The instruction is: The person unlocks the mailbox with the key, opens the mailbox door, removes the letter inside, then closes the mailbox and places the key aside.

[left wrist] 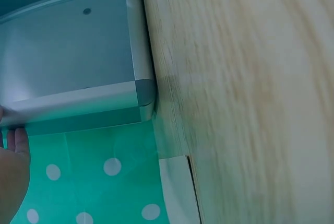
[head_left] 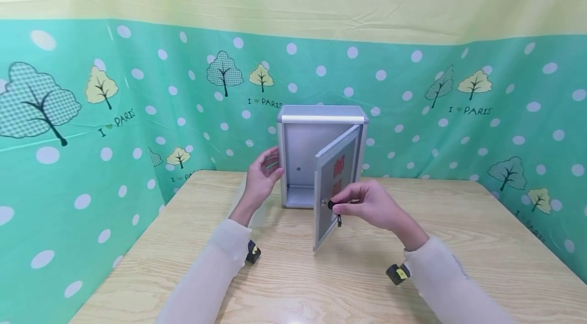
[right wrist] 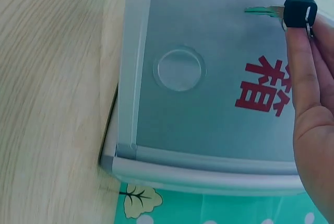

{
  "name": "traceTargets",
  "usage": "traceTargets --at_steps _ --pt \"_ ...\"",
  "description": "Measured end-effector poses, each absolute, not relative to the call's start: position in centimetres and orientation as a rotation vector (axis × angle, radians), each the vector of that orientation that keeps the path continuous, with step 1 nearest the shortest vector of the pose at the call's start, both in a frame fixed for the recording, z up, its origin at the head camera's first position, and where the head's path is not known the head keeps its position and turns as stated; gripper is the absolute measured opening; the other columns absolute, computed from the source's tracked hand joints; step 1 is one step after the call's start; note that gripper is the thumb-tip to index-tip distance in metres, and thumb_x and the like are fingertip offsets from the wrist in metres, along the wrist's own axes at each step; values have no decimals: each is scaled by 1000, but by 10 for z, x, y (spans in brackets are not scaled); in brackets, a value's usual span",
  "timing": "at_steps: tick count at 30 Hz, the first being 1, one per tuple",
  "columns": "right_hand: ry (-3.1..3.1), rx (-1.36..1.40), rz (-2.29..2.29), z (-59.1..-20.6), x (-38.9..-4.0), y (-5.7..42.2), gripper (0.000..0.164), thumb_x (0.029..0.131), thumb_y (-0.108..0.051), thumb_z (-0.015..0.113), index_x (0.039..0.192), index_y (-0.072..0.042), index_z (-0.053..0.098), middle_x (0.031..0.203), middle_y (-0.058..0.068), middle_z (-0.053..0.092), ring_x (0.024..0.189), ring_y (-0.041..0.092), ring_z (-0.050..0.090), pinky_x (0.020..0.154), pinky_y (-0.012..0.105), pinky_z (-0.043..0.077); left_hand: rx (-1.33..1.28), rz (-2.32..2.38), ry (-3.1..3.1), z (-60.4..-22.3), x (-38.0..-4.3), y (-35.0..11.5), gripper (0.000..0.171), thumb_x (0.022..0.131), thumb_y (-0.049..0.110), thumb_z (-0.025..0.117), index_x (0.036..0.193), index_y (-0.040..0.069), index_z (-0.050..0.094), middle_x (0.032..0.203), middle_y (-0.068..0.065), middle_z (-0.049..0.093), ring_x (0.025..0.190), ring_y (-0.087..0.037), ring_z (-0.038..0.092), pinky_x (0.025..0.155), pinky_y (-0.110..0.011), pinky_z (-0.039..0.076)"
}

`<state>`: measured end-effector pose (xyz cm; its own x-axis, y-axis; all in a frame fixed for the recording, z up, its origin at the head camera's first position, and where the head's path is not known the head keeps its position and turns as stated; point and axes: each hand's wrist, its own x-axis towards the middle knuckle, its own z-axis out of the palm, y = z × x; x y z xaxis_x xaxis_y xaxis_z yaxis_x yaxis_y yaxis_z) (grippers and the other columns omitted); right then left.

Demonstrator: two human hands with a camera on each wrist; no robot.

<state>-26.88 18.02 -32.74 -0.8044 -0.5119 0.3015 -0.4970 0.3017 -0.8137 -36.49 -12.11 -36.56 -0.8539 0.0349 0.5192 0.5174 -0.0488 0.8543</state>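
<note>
A silver metal box [head_left: 323,114] stands upright on the table, its hinged door [head_left: 337,171] swung out toward me at the right. My left hand [head_left: 262,179] holds the left side of the box, thumb at the front edge and fingers along the outer side. In the left wrist view its fingers [left wrist: 21,141] meet the side wall. My right hand [head_left: 369,204] pinches a black-headed key [head_left: 330,205] at the lock on the door's front. Another key [head_left: 339,221] hangs beneath it. Red characters [right wrist: 263,85] mark the door, near a clear round disc [right wrist: 179,69].
A pale flat piece [head_left: 258,216] lies on the wooden table [head_left: 293,283], left of the box and partly behind my left wrist. A green dotted curtain [head_left: 390,79] hangs close behind the box and along both sides. Black cameras sit at both wrists.
</note>
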Motion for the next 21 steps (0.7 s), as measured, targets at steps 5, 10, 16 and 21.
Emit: traceTargets --at_steps 5,10,16,21 --pt "2522 -935 -1590 -327 -270 172 16 88 -14 82 102 -7 79 96 7 77 84 22 73 73 31 63 -588 -1968 -1893 -366 -365 -121 60 90 -15 65 146 3 50 139 -17 57 129 -30 57 105 -28 52" --pt "2486 -900 -1631 -326 -273 164 16 88 -13 82 102 -6 78 97 8 76 89 35 73 75 30 63 -585 -1981 -1887 -365 -366 -121 60 90 -16 65 145 3 50 139 -16 56 130 -30 56 105 -29 52" --pt "2470 -854 -1672 -328 -276 155 16 87 -12 82 101 -6 78 99 8 76 91 38 73 77 34 64 -607 -1997 -1866 -364 -365 -121 61 90 -18 64 146 1 50 139 -19 55 129 -34 56 106 -34 52" --pt "2469 -833 -1703 -329 -279 147 15 88 -11 81 101 -5 77 99 8 76 90 36 73 80 41 64 -614 -2000 -1856 -364 -365 -120 59 90 -18 64 145 -1 50 138 -21 55 129 -35 56 107 -36 52"
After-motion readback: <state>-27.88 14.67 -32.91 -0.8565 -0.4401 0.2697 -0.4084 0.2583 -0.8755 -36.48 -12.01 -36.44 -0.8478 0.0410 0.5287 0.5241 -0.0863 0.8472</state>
